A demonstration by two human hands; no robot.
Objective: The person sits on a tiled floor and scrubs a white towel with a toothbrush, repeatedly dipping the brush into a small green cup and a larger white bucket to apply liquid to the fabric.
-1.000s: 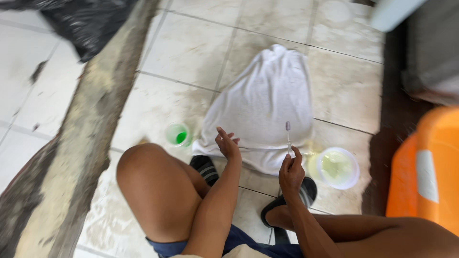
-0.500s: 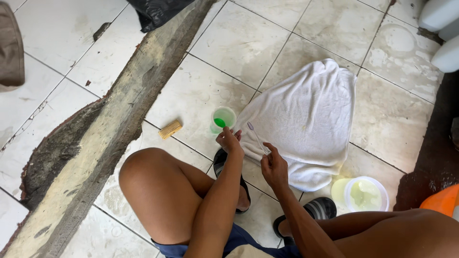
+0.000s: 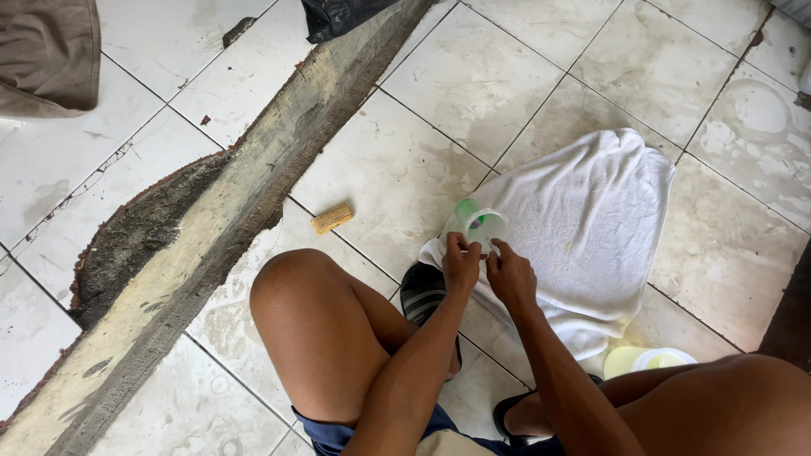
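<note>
Wet tiled floor (image 3: pixel 397 160). Small cup (image 3: pixel 481 226), tipped, now pinched in left hand (image 3: pixel 462 262) over white cloth (image 3: pixel 591 219) edge; half a second back it stood on tile. Right hand (image 3: pixel 511 274) grips cloth beside it. Soap bar (image 3: pixel 332 219) left; yellow-green bowl (image 3: pixel 650 361) near knee.

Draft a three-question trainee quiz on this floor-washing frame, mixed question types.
1. True or false: the left hand touches the small clear plastic cup.
2. What lies under the cup? A) white cloth B) black bag C) brown cushion
3. Which small thing lies alone on the tile, left of the cup?

Key:
1. True
2. A
3. The small tan ribbed block
</note>
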